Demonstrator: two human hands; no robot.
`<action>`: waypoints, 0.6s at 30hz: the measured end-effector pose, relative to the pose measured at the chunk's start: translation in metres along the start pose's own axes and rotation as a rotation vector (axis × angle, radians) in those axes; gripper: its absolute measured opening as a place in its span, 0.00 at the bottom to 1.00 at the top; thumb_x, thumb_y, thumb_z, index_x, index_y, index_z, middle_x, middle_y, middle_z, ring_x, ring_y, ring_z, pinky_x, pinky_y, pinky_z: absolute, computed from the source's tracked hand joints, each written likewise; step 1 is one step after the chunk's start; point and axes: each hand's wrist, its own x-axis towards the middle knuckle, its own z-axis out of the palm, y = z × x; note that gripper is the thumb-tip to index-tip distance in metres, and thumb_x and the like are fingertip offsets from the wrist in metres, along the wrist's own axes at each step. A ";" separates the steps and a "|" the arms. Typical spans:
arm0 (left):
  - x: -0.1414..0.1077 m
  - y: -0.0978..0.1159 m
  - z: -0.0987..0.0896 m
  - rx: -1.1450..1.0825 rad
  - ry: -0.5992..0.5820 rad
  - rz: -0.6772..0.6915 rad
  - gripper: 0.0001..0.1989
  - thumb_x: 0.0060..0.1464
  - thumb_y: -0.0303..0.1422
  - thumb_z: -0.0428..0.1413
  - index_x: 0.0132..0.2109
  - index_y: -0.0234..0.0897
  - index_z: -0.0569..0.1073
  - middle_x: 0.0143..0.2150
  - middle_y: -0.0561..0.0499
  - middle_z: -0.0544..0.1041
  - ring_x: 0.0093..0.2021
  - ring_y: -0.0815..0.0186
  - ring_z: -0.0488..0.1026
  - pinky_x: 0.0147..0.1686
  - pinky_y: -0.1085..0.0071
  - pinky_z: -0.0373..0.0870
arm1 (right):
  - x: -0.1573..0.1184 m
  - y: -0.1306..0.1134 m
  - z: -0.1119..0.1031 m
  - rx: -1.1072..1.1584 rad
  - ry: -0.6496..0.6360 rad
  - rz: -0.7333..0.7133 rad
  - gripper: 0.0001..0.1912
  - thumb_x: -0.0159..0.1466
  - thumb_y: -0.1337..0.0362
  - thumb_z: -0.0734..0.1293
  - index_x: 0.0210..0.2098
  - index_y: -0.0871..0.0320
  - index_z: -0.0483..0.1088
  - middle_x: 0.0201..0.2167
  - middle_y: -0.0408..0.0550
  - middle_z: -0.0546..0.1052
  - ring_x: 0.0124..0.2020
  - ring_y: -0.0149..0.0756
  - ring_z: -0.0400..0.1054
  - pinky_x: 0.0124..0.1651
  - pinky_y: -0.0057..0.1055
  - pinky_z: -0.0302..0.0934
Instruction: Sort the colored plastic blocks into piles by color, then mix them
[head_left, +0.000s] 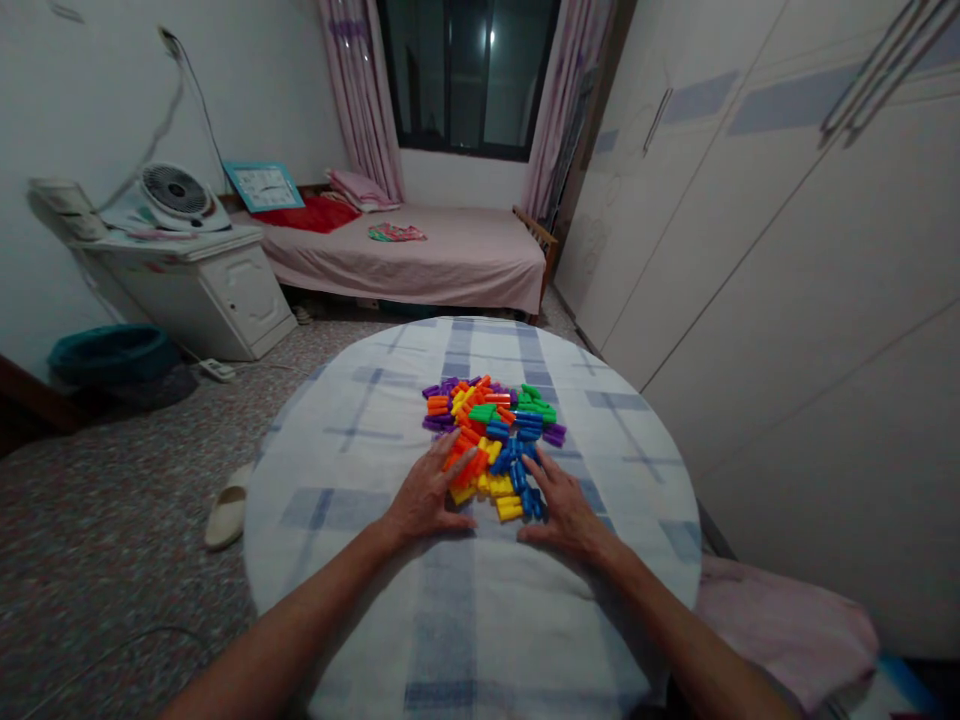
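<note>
A pile of small plastic pieces in orange, yellow, blue, green and purple (496,430) lies on a round table with a checked white and blue cloth (337,560). At the pile's left side rests my left hand (431,495), its fingers spread and touching or just over orange pieces (466,465). On the right side, my right hand (562,508) has its fingers apart beside the blue pieces (517,462). Yellow pieces (508,508) lie between the two hands, nearest to me. Neither hand grips a piece.
Beyond the table stands a bed with a pink sheet (450,260). A white cabinet (240,300) with a fan (176,190) is at the left, near a teal basin (112,352). A slipper (226,515) lies on the floor. Wardrobe doors (750,250) line the right.
</note>
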 end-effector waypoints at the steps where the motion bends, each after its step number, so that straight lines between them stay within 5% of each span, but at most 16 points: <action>1: 0.000 0.000 0.001 0.039 -0.011 0.008 0.50 0.39 0.55 0.63 0.67 0.43 0.58 0.71 0.37 0.48 0.69 0.43 0.49 0.62 0.46 0.56 | 0.003 -0.002 0.004 -0.004 0.012 -0.001 0.55 0.48 0.48 0.75 0.68 0.56 0.48 0.69 0.65 0.48 0.67 0.58 0.48 0.61 0.56 0.53; 9: 0.021 0.001 0.010 0.158 0.073 -0.074 0.35 0.46 0.46 0.62 0.61 0.42 0.67 0.64 0.40 0.64 0.59 0.48 0.65 0.55 0.50 0.66 | 0.059 -0.036 0.026 0.208 0.241 -0.030 0.40 0.57 0.60 0.68 0.66 0.55 0.53 0.63 0.58 0.60 0.58 0.47 0.64 0.55 0.44 0.65; 14: 0.057 0.002 0.017 -0.010 0.273 -0.198 0.20 0.52 0.32 0.56 0.53 0.39 0.71 0.58 0.43 0.69 0.58 0.56 0.67 0.56 0.58 0.68 | 0.106 -0.033 0.024 0.494 0.456 0.107 0.23 0.58 0.64 0.65 0.53 0.55 0.68 0.48 0.53 0.73 0.50 0.42 0.68 0.52 0.42 0.66; 18: 0.099 0.003 0.010 -0.083 0.369 -0.295 0.15 0.52 0.30 0.55 0.48 0.36 0.73 0.52 0.44 0.72 0.54 0.59 0.70 0.57 0.59 0.68 | 0.152 -0.029 0.007 0.553 0.451 0.279 0.20 0.57 0.60 0.65 0.49 0.57 0.71 0.45 0.50 0.76 0.44 0.40 0.70 0.52 0.42 0.65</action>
